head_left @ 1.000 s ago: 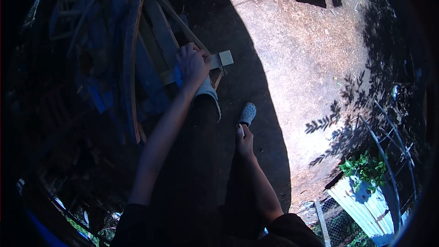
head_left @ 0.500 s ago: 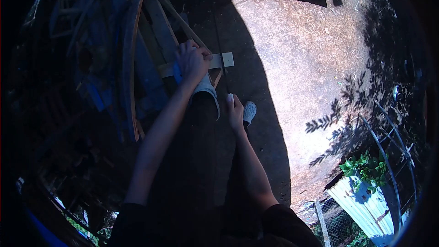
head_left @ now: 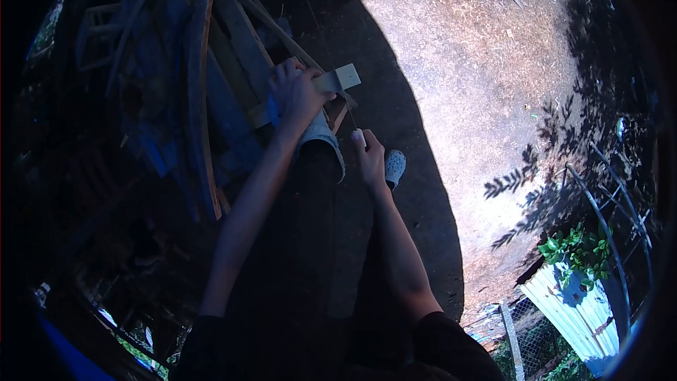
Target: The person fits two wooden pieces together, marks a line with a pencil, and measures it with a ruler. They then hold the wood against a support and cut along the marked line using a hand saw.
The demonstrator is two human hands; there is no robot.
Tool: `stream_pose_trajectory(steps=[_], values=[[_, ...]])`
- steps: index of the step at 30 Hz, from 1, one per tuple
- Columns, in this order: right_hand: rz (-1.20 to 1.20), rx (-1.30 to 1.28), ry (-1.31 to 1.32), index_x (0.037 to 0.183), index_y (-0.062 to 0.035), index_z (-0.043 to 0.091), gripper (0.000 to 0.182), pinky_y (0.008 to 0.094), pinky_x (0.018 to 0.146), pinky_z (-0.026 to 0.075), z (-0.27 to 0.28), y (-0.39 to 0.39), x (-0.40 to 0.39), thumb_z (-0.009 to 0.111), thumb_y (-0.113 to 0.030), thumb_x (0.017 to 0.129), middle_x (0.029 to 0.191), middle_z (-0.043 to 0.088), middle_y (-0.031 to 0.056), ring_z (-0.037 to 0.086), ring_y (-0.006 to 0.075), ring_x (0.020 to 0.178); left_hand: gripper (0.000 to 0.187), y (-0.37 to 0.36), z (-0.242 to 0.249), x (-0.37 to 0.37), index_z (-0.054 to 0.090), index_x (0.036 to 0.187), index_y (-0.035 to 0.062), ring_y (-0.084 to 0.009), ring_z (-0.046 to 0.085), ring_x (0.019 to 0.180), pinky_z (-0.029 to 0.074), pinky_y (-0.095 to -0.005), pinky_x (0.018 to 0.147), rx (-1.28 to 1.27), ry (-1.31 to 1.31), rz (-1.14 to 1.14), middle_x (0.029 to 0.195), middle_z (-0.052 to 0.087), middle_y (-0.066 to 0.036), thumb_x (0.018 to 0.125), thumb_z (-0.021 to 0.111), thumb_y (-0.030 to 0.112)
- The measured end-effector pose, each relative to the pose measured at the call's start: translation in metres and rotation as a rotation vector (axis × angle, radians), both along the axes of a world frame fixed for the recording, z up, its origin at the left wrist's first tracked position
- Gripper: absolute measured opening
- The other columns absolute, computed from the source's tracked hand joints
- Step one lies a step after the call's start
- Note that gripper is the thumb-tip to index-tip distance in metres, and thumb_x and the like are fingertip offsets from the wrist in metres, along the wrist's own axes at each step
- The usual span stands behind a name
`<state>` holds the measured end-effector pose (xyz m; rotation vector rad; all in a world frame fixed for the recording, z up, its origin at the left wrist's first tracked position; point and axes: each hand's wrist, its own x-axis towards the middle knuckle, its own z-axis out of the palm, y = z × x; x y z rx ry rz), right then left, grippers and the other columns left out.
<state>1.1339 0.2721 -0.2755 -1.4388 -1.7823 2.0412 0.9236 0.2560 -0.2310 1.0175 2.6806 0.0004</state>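
Observation:
My left hand (head_left: 296, 95) is closed on a pale wooden strip (head_left: 345, 77), whose end sticks out to the right past the fingers. A foot in a light clog (head_left: 321, 132) rests just below that hand, by the wood. My right hand (head_left: 369, 157) is wrapped round the pale handle of a saw (head_left: 354, 117). The thin dark blade runs up from the fist to the strip, right of my left hand; its far part is hard to make out in the shade.
Long boards (head_left: 201, 85) and other timber lie in shade at the left. My other clog (head_left: 395, 168) stands on the ground right of the saw hand. Sunlit dirt (head_left: 458, 99), a leafy plant (head_left: 575, 254) and corrugated sheeting (head_left: 575, 314) are at the right.
The strip's free end has tilted upward and the blade leans further left. My right hand has shifted slightly up and right. The whole view has turned a little.

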Motion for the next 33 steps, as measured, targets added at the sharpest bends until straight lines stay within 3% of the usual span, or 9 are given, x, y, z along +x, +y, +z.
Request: stream_pose_trajectory(steps=[6,8,10,13,17,21,25,31,33], values=[[0.009,-0.013,0.017,0.098,0.0010,0.058,0.047,0.0368,0.073,0.048,-0.009,-0.017,0.031,0.055,-0.046,0.105,0.077,0.059,0.0145,0.057,0.0170,0.076,0.056,0.001,0.000,-0.001,0.079,0.108,0.0239,-0.0254,0.047,0.125,0.038,-0.0503,0.106,-0.049,-0.020,-0.002,0.122,0.053,-0.001,0.060,0.094,0.046],[-0.008,0.014,0.050,0.095,0.0004,0.057,0.049,0.0328,0.069,0.043,-0.016,-0.041,0.072,0.052,-0.048,0.105,0.076,0.050,0.0031,0.049,0.0114,0.075,0.055,0.005,0.000,-0.001,0.079,0.108,0.0231,-0.0252,0.047,0.125,0.038,-0.0513,0.106,-0.077,-0.021,0.009,0.121,0.053,-0.002,0.059,0.094,0.045],[-0.037,0.002,0.074,0.104,0.0004,0.060,0.043,0.0334,0.072,0.046,-0.022,-0.060,0.113,0.057,-0.043,0.104,0.076,0.054,0.0094,0.053,0.0134,0.076,0.055,0.005,-0.001,-0.002,0.079,0.107,0.0227,-0.0258,0.046,0.125,0.037,-0.0521,0.106,-0.059,-0.030,0.000,0.121,0.053,-0.002,0.060,0.094,0.045],[0.046,-0.013,-0.042,0.102,0.0006,0.060,0.043,0.0334,0.071,0.046,-0.004,-0.041,0.121,0.058,-0.042,0.103,0.076,0.054,0.0078,0.053,0.0125,0.076,0.054,0.003,-0.001,-0.001,0.079,0.106,0.0222,-0.0274,0.046,0.126,0.037,-0.0534,0.106,-0.046,-0.046,-0.012,0.121,0.053,-0.002,0.060,0.094,0.045],[0.076,0.011,-0.033,0.102,0.0008,0.060,0.046,0.0348,0.070,0.047,0.006,-0.027,0.103,0.058,-0.045,0.103,0.076,0.058,0.0096,0.055,0.0145,0.073,0.053,0.005,0.000,0.000,0.078,0.106,0.0218,-0.0297,0.045,0.127,0.037,-0.0536,0.105,-0.056,-0.019,-0.027,0.121,0.054,-0.003,0.061,0.094,0.045],[0.137,-0.016,-0.081,0.103,0.0014,0.062,0.051,0.0386,0.070,0.048,-0.001,0.010,0.019,0.058,-0.049,0.103,0.081,0.066,0.0163,0.063,0.0230,0.073,0.053,0.004,-0.004,0.001,0.078,0.106,0.0209,-0.0286,0.045,0.126,0.037,-0.0533,0.105,-0.040,0.050,-0.048,0.122,0.054,-0.003,0.061,0.094,0.045],[0.128,-0.033,-0.061,0.102,0.0017,0.062,0.050,0.0386,0.071,0.048,-0.006,0.012,0.015,0.058,-0.048,0.103,0.081,0.066,0.0166,0.063,0.0239,0.074,0.053,0.006,-0.004,-0.002,0.079,0.104,0.0198,-0.0269,0.046,0.125,0.038,-0.0531,0.104,-0.031,0.013,-0.019,0.121,0.055,-0.003,0.060,0.094,0.045],[0.026,-0.040,0.032,0.107,0.0005,0.063,0.050,0.0328,0.070,0.046,-0.002,-0.045,0.120,0.060,-0.049,0.101,0.076,0.057,0.0083,0.054,0.0111,0.077,0.053,0.005,0.001,0.001,0.080,0.103,0.0194,-0.0267,0.047,0.124,0.038,-0.0530,0.104,-0.022,0.003,-0.006,0.120,0.056,-0.001,0.059,0.094,0.044],[0.030,-0.083,0.008,0.108,-0.0002,0.064,0.050,0.0328,0.070,0.046,-0.009,-0.044,0.131,0.061,-0.050,0.100,0.077,0.058,0.0069,0.054,0.0120,0.076,0.053,0.006,0.001,0.001,0.080,0.106,0.0199,-0.0276,0.044,0.128,0.035,-0.0541,0.106,-0.047,-0.035,-0.004,0.123,0.056,-0.003,0.060,0.094,0.043]])
